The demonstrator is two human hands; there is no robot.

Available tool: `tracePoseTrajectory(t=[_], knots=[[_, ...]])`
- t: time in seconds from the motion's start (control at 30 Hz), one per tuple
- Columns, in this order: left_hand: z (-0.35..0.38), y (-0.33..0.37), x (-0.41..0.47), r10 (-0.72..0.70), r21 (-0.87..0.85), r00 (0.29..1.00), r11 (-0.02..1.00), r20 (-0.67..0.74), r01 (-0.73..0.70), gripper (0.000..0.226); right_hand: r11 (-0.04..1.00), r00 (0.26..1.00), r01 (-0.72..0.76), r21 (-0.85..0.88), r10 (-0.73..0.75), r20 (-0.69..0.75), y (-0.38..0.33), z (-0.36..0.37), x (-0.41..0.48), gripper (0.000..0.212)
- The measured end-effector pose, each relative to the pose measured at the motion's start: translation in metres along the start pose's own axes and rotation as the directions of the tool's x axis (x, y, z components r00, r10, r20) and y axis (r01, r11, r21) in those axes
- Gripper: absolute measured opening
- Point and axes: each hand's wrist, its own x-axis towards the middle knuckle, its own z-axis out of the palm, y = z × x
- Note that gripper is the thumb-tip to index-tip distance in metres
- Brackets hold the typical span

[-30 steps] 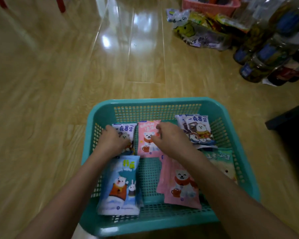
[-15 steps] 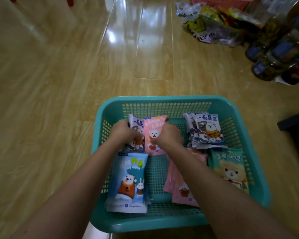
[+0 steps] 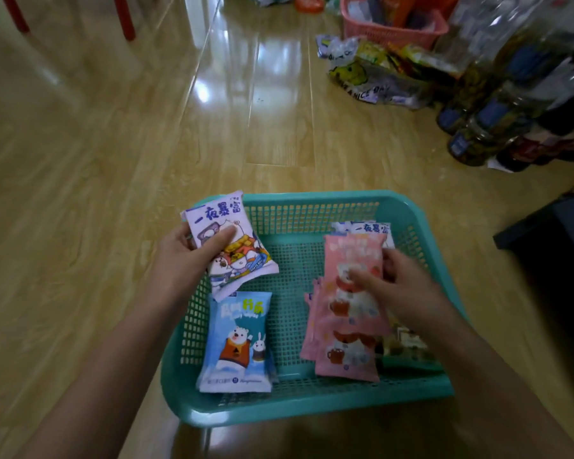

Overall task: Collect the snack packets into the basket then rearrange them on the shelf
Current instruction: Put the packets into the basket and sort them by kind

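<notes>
Your left hand [image 3: 183,260] pinches a lavender packet [image 3: 236,250]: the thumb lies on its printed face and the fingers are behind it. You hold this packet tilted over the far left corner of the teal basket [image 3: 312,197], and it covers a part of the rim there. Just below it, along the left side of the basket, a blue packet [image 3: 237,342] lies flat with its picture up, and its lower end is near the front edge. Your right hand [image 3: 408,289] pinches a pink packet [image 3: 352,256] in the right half of the basket, with the thumb across the front and the other fingers curled behind the right edge. Under it, more pink packets [image 3: 345,357] lie in an uneven pile toward the front edge; if the held one touches them I cannot tell. A second lavender packet [image 3: 373,228] shows behind the pink one, near the far right corner. A green packet [image 3: 406,347] lies by the right wall, mostly hidden under your forearm and blurred. The basket stands on a wooden floor [image 3: 113,160]. Farther away on the floor, to the right, are a pink basket [image 3: 391,31], a plastic bag [image 3: 368,79] with snacks and several bottles [image 3: 511,111].
</notes>
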Motion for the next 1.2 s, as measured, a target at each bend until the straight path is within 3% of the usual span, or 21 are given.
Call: tracePoseTrajectory(t=[0.07, 0.2, 0.37, 0.5, 0.7, 0.87, 1.07, 1.2], knots=[[0.002, -0.005, -0.011, -0.044, -0.003, 0.999, 0.999, 0.026, 0.044, 0.014, 0.994, 0.996, -0.090, -0.057, 0.090, 0.001, 0.022, 0.002, -0.016, 0.017], [0.007, -0.008, -0.032, -0.106, 0.022, 0.989, 0.994, 0.107, 0.104, 0.015, 0.967, 0.991, -0.122, -0.223, 0.108, -0.075, 0.051, 0.011, -0.020, 0.028], [0.015, -0.008, -0.048, -0.163, 0.002, 0.973, 0.986, 0.164, 0.165, 0.009, 0.880, 0.964, -0.071, -0.470, -0.060, -0.258, 0.041, 0.024, -0.030, 0.050], [0.026, -0.008, -0.044, -0.254, 0.037, 0.955, 0.967, 0.152, 0.251, 0.016, 0.789, 0.962, -0.041, -0.613, -0.135, -0.239, 0.040, 0.023, -0.028, 0.049], [0.081, 0.016, -0.025, -0.196, 0.088, 0.924, 0.980, 0.330, 0.176, 0.022, 0.887, 0.912, 0.080, -0.454, -0.249, -0.327, 0.047, -0.007, -0.021, 0.023], [0.146, 0.014, -0.001, -0.197, 0.147, 0.900, 0.978, 0.388, 0.150, 0.006, 0.925, 0.863, 0.069, -0.373, -0.243, -0.443, 0.056, -0.035, -0.019, 0.015], [0.191, -0.006, 0.012, -0.199, 0.301, 0.933, 0.948, 0.301, 0.105, 0.031, 0.951, 0.835, 0.000, -0.310, -0.170, -0.523, 0.069, -0.064, -0.018, 0.017], [0.190, 0.001, 0.001, 0.014, 0.464, 0.971, 0.877, 0.240, -0.128, 0.032, 0.954, 0.834, -0.032, -0.298, -0.139, -0.534, 0.076, -0.073, -0.016, 0.015]])
